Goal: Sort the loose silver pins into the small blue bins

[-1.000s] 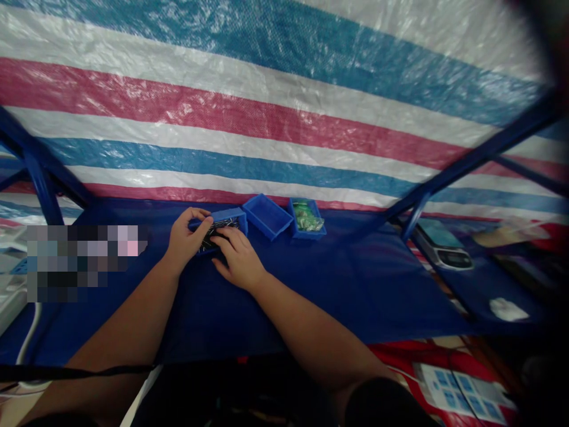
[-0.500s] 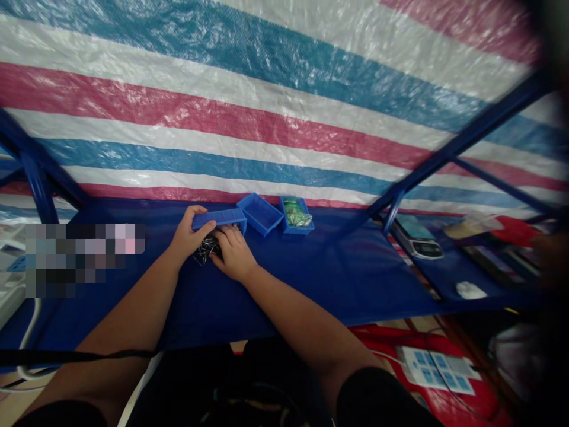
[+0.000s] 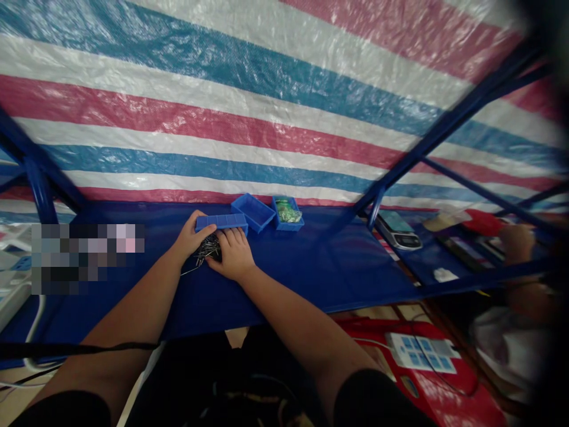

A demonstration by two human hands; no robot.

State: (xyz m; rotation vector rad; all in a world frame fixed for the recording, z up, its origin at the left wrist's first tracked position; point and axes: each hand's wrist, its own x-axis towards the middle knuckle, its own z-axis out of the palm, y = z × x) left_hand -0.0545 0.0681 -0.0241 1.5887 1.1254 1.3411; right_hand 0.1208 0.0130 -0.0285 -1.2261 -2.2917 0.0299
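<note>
Blue tray tipped over pin pile.
Left hand (image 3: 189, 237) grips the tilted blue tray (image 3: 221, 223); right hand (image 3: 234, 255) rests flat, unclenched, beside metal pins (image 3: 205, 249) on the counter (image 3: 311, 267).

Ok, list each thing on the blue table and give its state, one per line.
Left hand: gripping the tipped tray.
Right hand: cupped over the pins.
Tipped tray: on its side, emptied.
Metal pins: heaped loose on the table.
Middle tray: upright, empty.
Far tray: upright, holding green parts.

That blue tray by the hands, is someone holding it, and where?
Yes. The left hand grips the blue tray by its left end, tipped up over small metal pins; the right hand rests on them.
</note>
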